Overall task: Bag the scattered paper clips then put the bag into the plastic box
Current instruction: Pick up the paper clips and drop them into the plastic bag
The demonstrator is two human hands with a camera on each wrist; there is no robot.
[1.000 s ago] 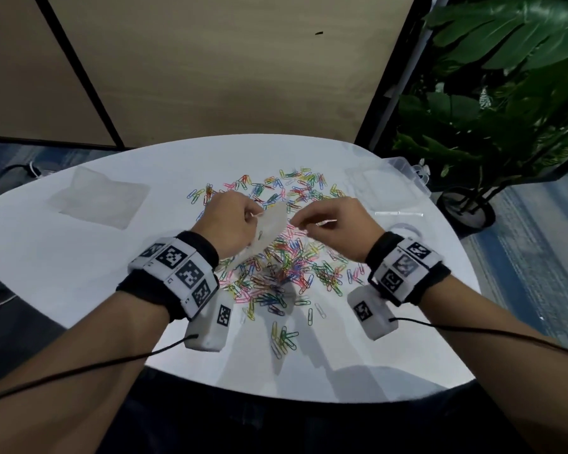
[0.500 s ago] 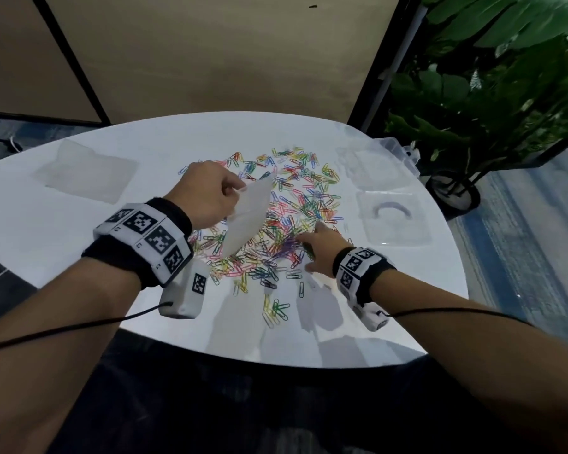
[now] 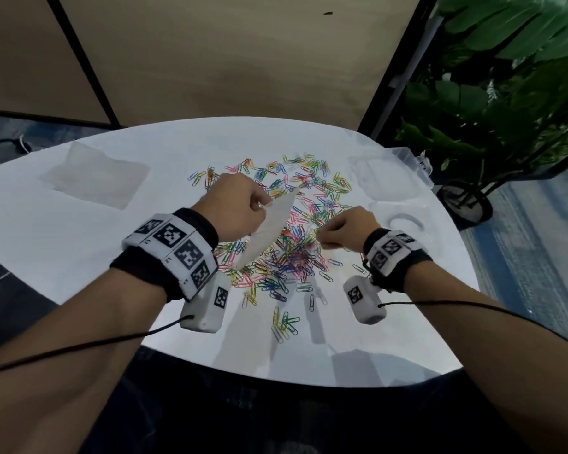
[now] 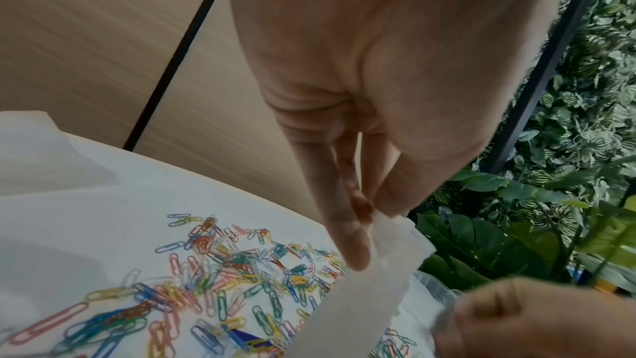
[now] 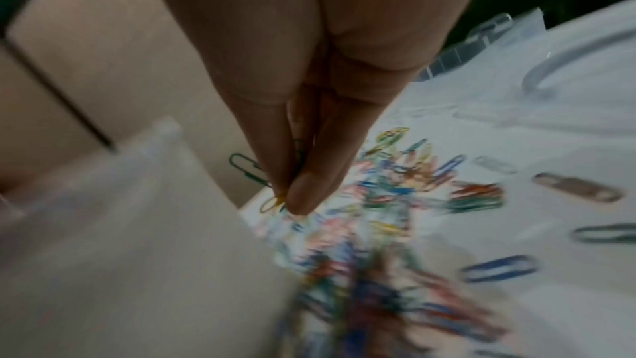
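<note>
Many coloured paper clips (image 3: 295,237) (image 4: 213,282) lie scattered across the middle of the white table (image 3: 79,244). My left hand (image 3: 240,208) (image 4: 364,217) pinches the top of a small clear plastic bag (image 3: 269,227) (image 4: 364,290) (image 5: 130,241), which hangs slanted above the pile. My right hand (image 3: 345,229) (image 5: 289,189) is raised just right of the bag and pinches a few paper clips (image 5: 251,168) between thumb and fingertips. The clear plastic box (image 3: 407,168) stands at the table's far right edge.
A clear lid (image 3: 404,221) with a curved handle lies right of the pile. More flat clear bags (image 3: 95,175) rest at the table's far left. A potted plant (image 3: 505,103) stands beyond the right edge. A beige wall panel (image 3: 227,54) rises behind the table.
My right hand went from the bag's mouth down to the pile, and has now lifted off the table with a few clips pinched. My left hand kept holding the bag.
</note>
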